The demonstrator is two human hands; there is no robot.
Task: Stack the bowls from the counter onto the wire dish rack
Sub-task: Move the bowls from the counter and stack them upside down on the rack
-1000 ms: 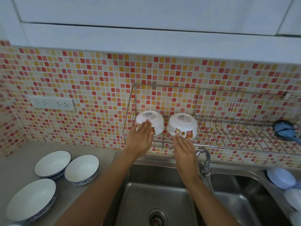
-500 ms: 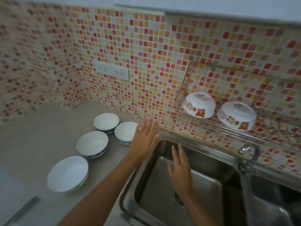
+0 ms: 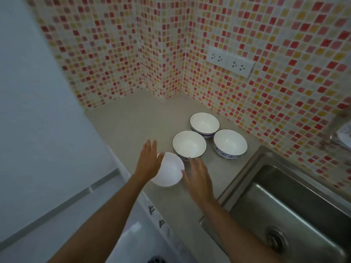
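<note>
Several white bowls stand upright on the beige counter (image 3: 133, 122). A plain white bowl (image 3: 168, 173) is nearest me, by the counter's front edge. Behind it sit three blue-patterned bowls: one in the middle (image 3: 189, 144), one at the back (image 3: 204, 123), one on the right (image 3: 230, 146). My left hand (image 3: 149, 161) is spread open at the plain bowl's left rim. My right hand (image 3: 197, 177) is open just right of that bowl, fingers apart. Neither hand grips it. Only a blurred corner of the wire dish rack (image 3: 341, 130) shows at the right edge.
A steel sink (image 3: 284, 205) lies to the right of the bowls. Mosaic tile walls meet in a corner behind the counter, with a white socket strip (image 3: 230, 62) on the right wall. A white appliance top (image 3: 47, 196) lies left of the counter.
My view has swung left and down, away from the rack with its two upturned bowls. Both hands have dropped from the rack to either side of the plain white bowl on the counter.
</note>
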